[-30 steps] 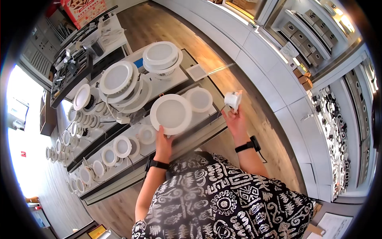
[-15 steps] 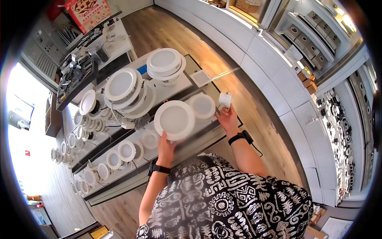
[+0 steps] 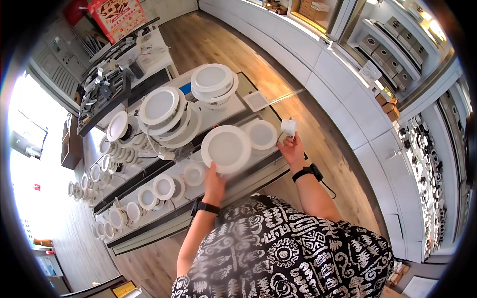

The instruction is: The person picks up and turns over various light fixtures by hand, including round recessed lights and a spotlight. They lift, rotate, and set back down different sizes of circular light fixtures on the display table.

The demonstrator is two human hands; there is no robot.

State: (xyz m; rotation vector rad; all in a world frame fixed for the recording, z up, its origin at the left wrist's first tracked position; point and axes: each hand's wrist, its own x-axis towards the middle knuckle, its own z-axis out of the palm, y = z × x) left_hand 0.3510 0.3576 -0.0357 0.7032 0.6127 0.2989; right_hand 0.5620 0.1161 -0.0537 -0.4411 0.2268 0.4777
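Note:
My left hand (image 3: 214, 185) grips the lower edge of a large round white downlight (image 3: 226, 149), its pale disc facing up. Just to the right of that light, a smaller round white light (image 3: 262, 134) rests on the display stand. My right hand (image 3: 292, 149) is raised at the stand's right end, fingers closed on a small white fixture (image 3: 288, 126) that points upward. Left of my left hand, a small round light (image 3: 194, 174) stands in the front row.
Behind are stacked large downlights (image 3: 159, 106) and another stack (image 3: 212, 81). A row of smaller lights (image 3: 147, 197) runs along the stand's front step (image 3: 171, 214). A square panel (image 3: 256, 101) lies at the right. White drawers (image 3: 343, 107) line the far side.
The whole view has shifted slightly, with the stand and both hands appearing a little further right. The small fixture in my right hand is turned to a different angle. Both holds are kept.

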